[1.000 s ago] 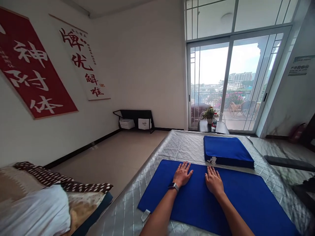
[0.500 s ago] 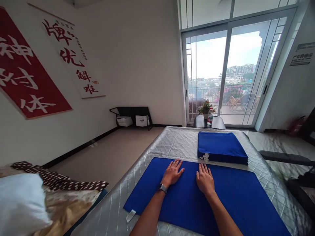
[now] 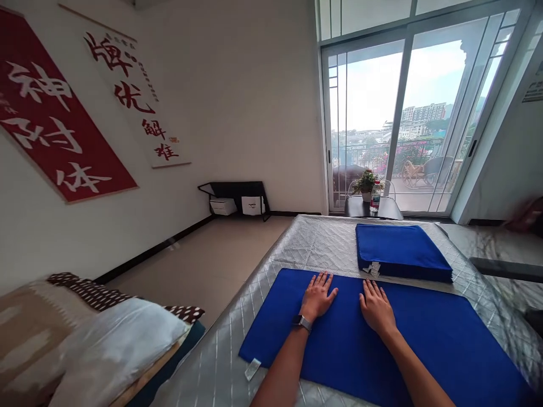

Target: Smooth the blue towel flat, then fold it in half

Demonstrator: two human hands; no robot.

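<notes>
A flat blue cloth (image 3: 339,333) lies spread out over a table with a quilted silver cover (image 3: 314,237). My left hand (image 3: 317,297), with a watch on its wrist, rests palm down near the cloth's far edge, fingers spread. To its right, my right hand (image 3: 377,308) also lies flat on the cloth, fingers stretched out toward the far edge. Just beyond my right hand sits a neat stack of folded blue cloths (image 3: 401,249), with white tags at its near left corner. Another white tag (image 3: 253,369) sticks out from the spread cloth's left corner.
At lower left, a white pillow (image 3: 127,339) lies on bedding. A black chair (image 3: 354,210) behind the table holds a potted plant (image 3: 365,183) and a bottle (image 3: 375,198). A low black rack (image 3: 237,192) stands by the wall. Glass sliding doors (image 3: 365,124) are at the back.
The view has turned slightly to the left, so everything appears further right. Both hands stay flat on the cloth in about the same place.
</notes>
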